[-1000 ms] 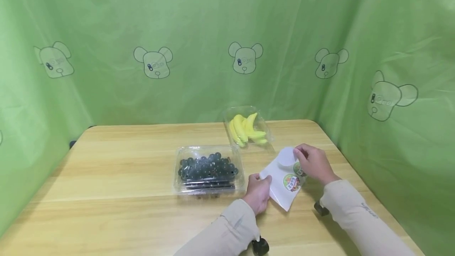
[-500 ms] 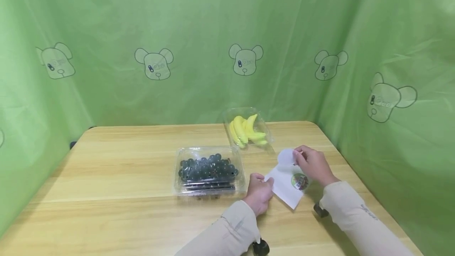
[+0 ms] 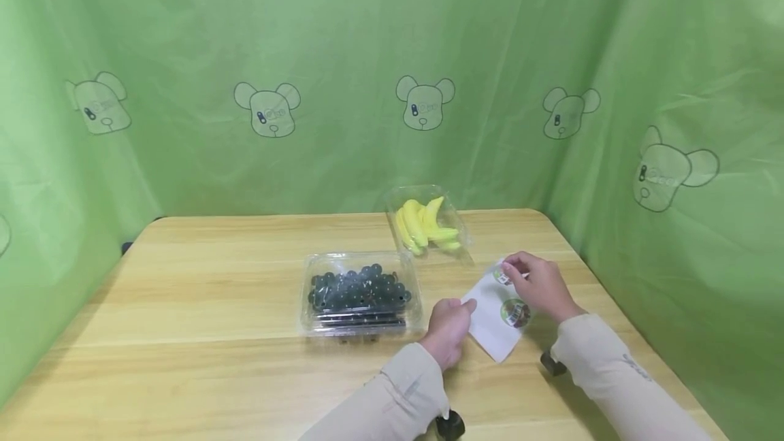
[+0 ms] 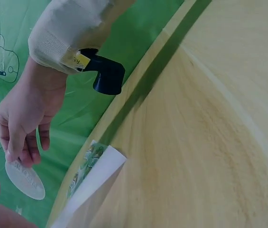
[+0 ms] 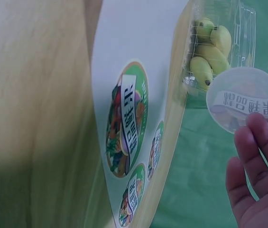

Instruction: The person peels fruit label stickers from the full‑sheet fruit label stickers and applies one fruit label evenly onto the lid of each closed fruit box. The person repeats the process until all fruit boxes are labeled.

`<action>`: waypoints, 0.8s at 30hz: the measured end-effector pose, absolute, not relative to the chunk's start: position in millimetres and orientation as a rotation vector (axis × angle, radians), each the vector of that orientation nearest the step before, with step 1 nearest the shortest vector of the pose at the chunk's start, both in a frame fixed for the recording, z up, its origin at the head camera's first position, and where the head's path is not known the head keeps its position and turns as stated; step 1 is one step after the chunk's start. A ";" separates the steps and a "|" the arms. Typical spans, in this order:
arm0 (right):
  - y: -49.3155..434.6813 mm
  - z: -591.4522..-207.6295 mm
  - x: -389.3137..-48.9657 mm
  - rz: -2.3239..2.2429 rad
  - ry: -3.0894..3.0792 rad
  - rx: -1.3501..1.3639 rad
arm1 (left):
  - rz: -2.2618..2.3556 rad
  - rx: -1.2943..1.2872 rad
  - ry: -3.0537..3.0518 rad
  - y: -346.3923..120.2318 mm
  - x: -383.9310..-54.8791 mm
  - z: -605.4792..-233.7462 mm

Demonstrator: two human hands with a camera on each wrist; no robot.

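- The left hand (image 3: 450, 332) holds the edge of a white sheet (image 3: 486, 318), with its thumb on top.
- The right hand (image 3: 542, 284) pinches a loose round sticker (image 5: 245, 100) by its edge, with its fingertips close together. The sticker is up off the sheet, and we see its pale back with the words the wrong way round.
- More round stickers (image 5: 127, 118) are stuck on the sheet, with colored fruit pictures and a green rim.
- The sheet is between the two hands, over the right part of the wooden table (image 3: 214, 284). I cannot tell if it touches the wood.
- To the left of the sheet is a clear box (image 3: 312, 327) with dark grapes (image 3: 358, 289) inside.
- Behind, near the far edge, yellow bananas (image 3: 414, 221) sit in another clear box (image 3: 458, 216).
- A green curtain (image 3: 343, 26) with animal faces (image 3: 272, 114) hangs around the table.
- Both arms have light sleeves (image 3: 392, 393).
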State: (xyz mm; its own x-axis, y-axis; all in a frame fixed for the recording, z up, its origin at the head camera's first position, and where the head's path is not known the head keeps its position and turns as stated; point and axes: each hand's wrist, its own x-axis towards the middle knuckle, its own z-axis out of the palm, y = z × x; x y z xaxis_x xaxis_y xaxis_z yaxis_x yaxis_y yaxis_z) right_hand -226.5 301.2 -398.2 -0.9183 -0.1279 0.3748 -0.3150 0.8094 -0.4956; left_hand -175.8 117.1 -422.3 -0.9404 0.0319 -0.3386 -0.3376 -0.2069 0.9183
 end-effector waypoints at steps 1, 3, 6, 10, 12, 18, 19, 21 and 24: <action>300.9 -398.4 -226.0 0.816 -2.672 0.338 | 2.234 -0.361 1.809 116.6 -175.4 -421.3; 300.7 -398.9 -225.4 0.822 -2.672 0.342 | 2.213 -0.353 1.828 115.2 -174.2 -419.3; 300.2 -398.6 -225.4 0.832 -2.667 0.352 | 2.189 -0.345 1.864 113.9 -173.3 -416.9; 299.3 -396.2 -226.3 0.852 -2.662 0.335 | 2.161 -0.337 1.943 113.5 -172.9 -413.6; 298.5 -394.8 -226.4 0.858 -2.666 0.316 | 2.155 -0.340 1.958 113.8 -173.2 -411.7; 294.4 -393.0 -224.7 0.857 -2.696 0.299 | 2.149 -0.339 1.942 112.1 -172.1 -405.3; 293.7 -393.0 -224.6 0.860 -2.698 0.298 | 2.151 -0.333 1.940 111.6 -171.9 -404.3; 292.5 -393.0 -224.2 0.860 -2.696 0.301 | 2.159 -0.320 1.928 111.0 -172.4 -402.8; 291.9 -392.9 -224.8 0.859 -2.680 0.308 | 2.170 -0.293 1.913 109.4 -174.7 -399.7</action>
